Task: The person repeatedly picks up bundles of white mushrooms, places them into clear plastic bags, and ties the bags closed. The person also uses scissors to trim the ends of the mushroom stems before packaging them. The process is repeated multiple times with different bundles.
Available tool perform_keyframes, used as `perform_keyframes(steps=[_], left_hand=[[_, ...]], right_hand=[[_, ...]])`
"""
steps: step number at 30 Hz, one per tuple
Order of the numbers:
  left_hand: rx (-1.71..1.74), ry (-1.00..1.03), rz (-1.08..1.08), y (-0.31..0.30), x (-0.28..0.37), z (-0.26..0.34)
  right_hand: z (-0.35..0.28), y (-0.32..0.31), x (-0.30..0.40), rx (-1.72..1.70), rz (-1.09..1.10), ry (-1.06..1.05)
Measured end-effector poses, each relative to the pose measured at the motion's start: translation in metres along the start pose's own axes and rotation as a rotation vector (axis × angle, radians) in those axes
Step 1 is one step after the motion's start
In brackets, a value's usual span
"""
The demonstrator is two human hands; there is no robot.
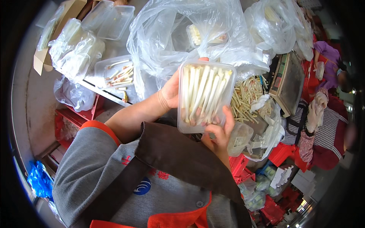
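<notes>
A clear plastic container (pixel 206 97), packed with long white sprouts that look like peanut sprouts (pixel 204 91), is raised before my chest. My left hand (pixel 172 91) holds its left side, with fingers hidden behind it. At its lower right corner, the fingers of my right hand (pixel 219 132) grip the rim. The sprouts lie side by side, their pinkish seed ends toward me. Loose sprouts (pixel 245 98) are heaped on the table right of the container. Another plastic container (pixel 115 72), partly filled with browner sprouts, lies to the left.
A large clear plastic bag (pixel 159 37) spreads across the table, near a filled container (pixel 206 35). Empty plastic trays (pixel 114 22) and white bags (pixel 75 50) sit at far left. A scale-like device (pixel 286 82) stands right. Beyond it is a co-worker's gloved hand (pixel 315 112). Red crates (pixel 68 125) are below.
</notes>
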State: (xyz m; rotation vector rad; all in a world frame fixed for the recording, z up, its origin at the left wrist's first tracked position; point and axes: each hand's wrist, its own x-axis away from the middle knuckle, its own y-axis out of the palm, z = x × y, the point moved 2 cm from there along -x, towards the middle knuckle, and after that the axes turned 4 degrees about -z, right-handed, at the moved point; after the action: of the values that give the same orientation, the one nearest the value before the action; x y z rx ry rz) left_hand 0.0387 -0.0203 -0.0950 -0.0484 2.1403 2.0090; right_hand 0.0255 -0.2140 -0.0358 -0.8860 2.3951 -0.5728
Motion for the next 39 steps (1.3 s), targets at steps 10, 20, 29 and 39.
perform_keyframes(steps=[10, 20, 29, 39], left_hand=[[-0.376, -0.007, 0.098, 0.013, 0.004, -0.002], [-0.542, -0.222, 0.42, 0.036, 0.017, -0.035], [-0.668, -0.261, 0.198, -0.026, 0.028, -0.041], [-0.672, -0.339, 0.205, -0.008, 0.028, -0.044]], right_hand=[[0.011, -0.028, -0.014, -0.102, -0.226, 0.069], [-0.013, 0.003, -0.084, -0.258, 0.239, 0.193], [0.002, 0.007, -0.062, -0.395, 0.41, 0.194], [-0.003, 0.011, -0.056, -0.453, 0.505, 0.05]])
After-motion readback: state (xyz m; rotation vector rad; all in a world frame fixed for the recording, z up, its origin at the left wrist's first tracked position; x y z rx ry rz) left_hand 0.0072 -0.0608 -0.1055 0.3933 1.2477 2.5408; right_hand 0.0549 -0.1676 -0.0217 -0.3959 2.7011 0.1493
